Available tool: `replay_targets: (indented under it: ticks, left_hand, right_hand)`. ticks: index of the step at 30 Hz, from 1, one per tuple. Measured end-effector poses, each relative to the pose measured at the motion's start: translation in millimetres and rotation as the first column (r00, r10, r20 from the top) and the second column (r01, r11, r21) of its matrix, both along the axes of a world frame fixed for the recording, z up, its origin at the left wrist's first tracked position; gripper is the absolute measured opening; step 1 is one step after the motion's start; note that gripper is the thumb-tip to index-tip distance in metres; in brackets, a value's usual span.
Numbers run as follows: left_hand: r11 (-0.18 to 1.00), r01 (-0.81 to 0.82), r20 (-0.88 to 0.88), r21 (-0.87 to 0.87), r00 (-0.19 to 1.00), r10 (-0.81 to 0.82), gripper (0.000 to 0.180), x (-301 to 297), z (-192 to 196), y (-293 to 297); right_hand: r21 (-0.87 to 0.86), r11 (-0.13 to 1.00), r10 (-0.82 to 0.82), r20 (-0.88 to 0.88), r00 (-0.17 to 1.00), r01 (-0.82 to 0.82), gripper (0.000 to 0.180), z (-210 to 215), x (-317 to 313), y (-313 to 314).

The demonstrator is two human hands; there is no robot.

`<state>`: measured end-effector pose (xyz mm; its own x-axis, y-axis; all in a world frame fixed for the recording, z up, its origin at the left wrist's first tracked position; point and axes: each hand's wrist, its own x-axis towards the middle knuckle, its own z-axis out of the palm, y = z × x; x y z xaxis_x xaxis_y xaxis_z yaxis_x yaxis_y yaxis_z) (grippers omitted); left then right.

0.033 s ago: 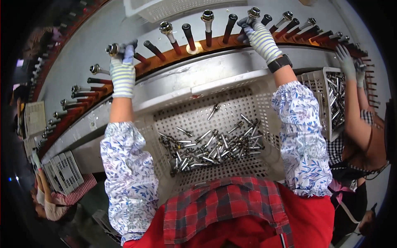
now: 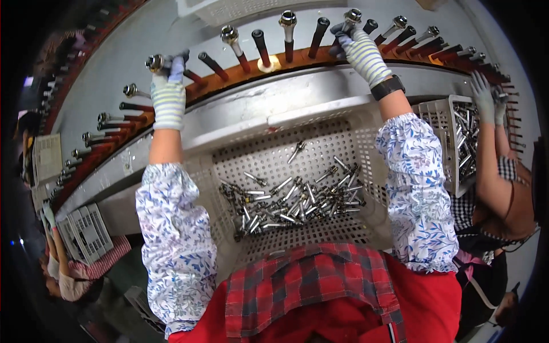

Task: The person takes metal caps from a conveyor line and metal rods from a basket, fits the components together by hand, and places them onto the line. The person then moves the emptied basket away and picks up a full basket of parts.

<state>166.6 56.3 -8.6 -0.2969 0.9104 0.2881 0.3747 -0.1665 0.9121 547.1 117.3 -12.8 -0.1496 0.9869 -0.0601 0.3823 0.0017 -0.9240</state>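
Observation:
My left hand (image 2: 168, 100), in a striped glove, closes around a shiny metal tube fitting (image 2: 153, 63) at the left part of a curved row of pegs. Farther right, my gloved right hand (image 2: 363, 54) is wrapped round another fitting, whose round collar (image 2: 353, 15) shows above the fingers. The lower ends of both held fittings are hidden by the gloves. Between my hands stand bare dark-tipped pegs (image 2: 260, 48) and pegs capped with fittings (image 2: 287, 22), all on a curved brown rail (image 2: 297, 63).
Below my arms a perforated plastic crate (image 2: 263, 150) holds many loose metal fittings (image 2: 291, 208). A second crate (image 2: 437, 123) of fittings stands at the right, beside a co-worker's gloved hands (image 2: 485, 100). Another crate (image 2: 86, 231) and co-worker are at lower left. A white basket (image 2: 240, 11) lies beyond the rail.
My left hand and its fitting have shifted very slightly left and up. My right hand stays nearly in place. The co-worker's hands at the right have moved a little downward.

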Motion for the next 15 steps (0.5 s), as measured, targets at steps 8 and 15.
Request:
replay_targets:
  ticks: [8, 15]
  left_hand:
    - [0.953, -0.246, 0.080, -0.178, 0.962, 0.263, 0.039, -61, -25, -62]
    - [0.789, 0.570, -0.785, -0.228, 0.373, -0.496, 0.030, 78, -28, -176]
  right_hand:
    - [0.671, 0.581, 0.175, 0.450, 0.876, -0.461, 0.035, 20, -50, -157]
    - [-0.162, 0.594, 0.431, 0.891, 0.142, -0.788, 0.020, -108, -20, -257]
